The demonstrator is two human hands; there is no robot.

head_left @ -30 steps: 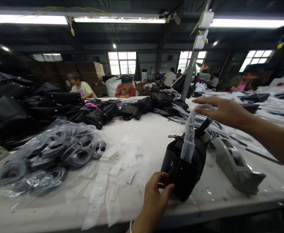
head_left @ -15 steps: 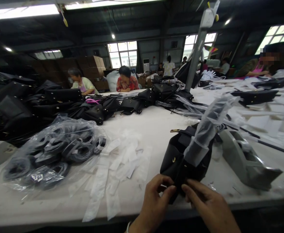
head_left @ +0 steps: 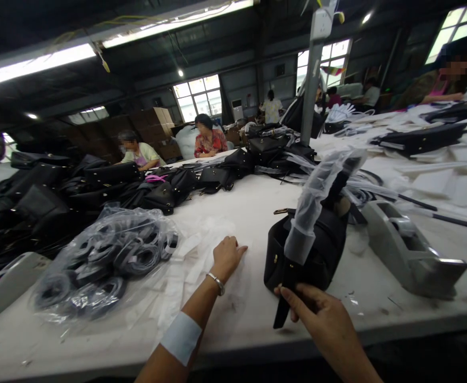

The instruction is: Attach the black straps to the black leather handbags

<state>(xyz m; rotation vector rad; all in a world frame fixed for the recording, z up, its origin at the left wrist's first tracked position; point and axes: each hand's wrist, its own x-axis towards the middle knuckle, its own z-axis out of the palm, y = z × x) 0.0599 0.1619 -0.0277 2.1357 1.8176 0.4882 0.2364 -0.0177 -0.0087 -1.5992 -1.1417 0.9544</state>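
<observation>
A black handbag (head_left: 325, 242) stands on the table in front of me, its raised handle covered in a cloudy plastic wrap (head_left: 303, 223). My right hand (head_left: 317, 306) pinches a black strap (head_left: 282, 311) at the bag's near side, and the strap's end hangs below my fingers. To the left of the bag, my left hand (head_left: 228, 256) reaches over the thin white strips (head_left: 189, 260) spread on the table. Its thumb sticks out to the side, apart from the bent fingers, whose tips are hidden. No held item shows in it.
A clear bag of rolled black straps (head_left: 114, 260) lies at left. A grey tape dispenser (head_left: 413, 255) stands right of the handbag; another grey holder (head_left: 10, 282) is far left. Black bags (head_left: 169, 186) are heaped behind, near a metal post (head_left: 308, 96). Co-workers (head_left: 209, 141) sit across the table.
My left hand has left the handbag and moved left and forward over the white strips. My right hand stays at the bag, now with the strap's end in its fingers. The view has tilted slightly.
</observation>
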